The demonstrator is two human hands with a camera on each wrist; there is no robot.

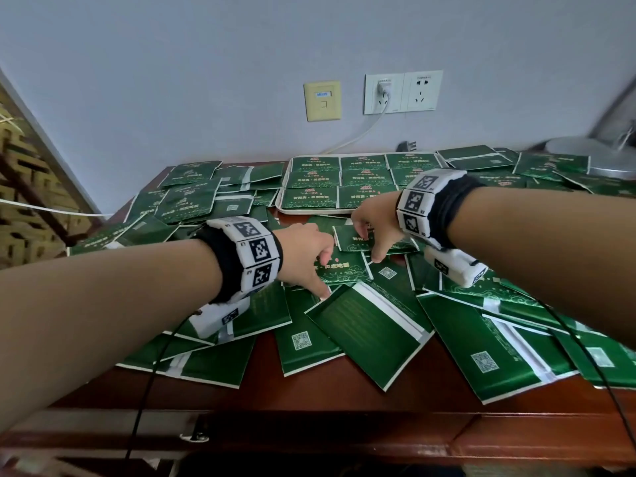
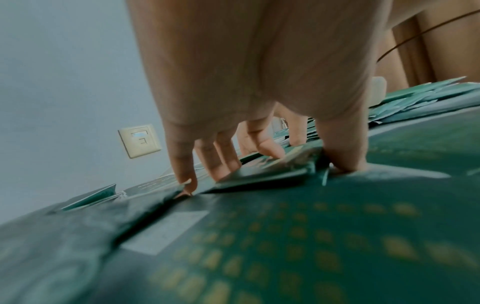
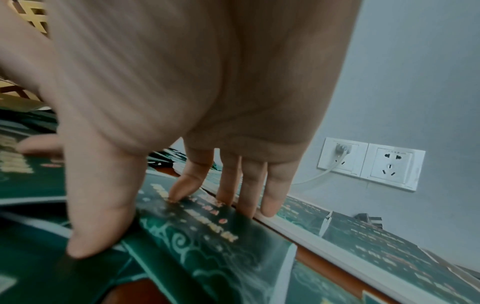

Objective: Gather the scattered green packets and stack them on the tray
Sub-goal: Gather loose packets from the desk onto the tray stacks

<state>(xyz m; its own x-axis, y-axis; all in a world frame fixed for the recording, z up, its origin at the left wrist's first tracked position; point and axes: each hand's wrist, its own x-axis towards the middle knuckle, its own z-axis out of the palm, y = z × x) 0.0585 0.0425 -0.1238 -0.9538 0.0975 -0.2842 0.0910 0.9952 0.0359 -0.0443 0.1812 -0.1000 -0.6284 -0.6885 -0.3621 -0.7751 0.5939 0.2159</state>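
Green packets cover the wooden table (image 1: 344, 397), many overlapping. At the back centre a white tray (image 1: 309, 211) holds packets laid in flat rows. My left hand (image 1: 323, 277) reaches down onto one green packet (image 1: 346, 270); in the left wrist view its thumb and fingers (image 2: 182, 164) pinch the two edges of this packet (image 2: 272, 176), which bows up slightly. Just in front of the tray, my right hand (image 1: 366, 244) holds another green packet (image 1: 344, 241). Its thumb (image 3: 98, 226) presses the near edge and its fingers hook the far edge of that packet (image 3: 207, 228), beside the tray rim (image 3: 324, 233).
A silver lamp base (image 1: 585, 156) stands at the back right among packets. Wall sockets (image 1: 402, 92) hold a white plug whose cable drops behind the tray. A black plug (image 1: 407, 146) lies by the wall. A wooden lattice (image 1: 20, 201) stands at the left.
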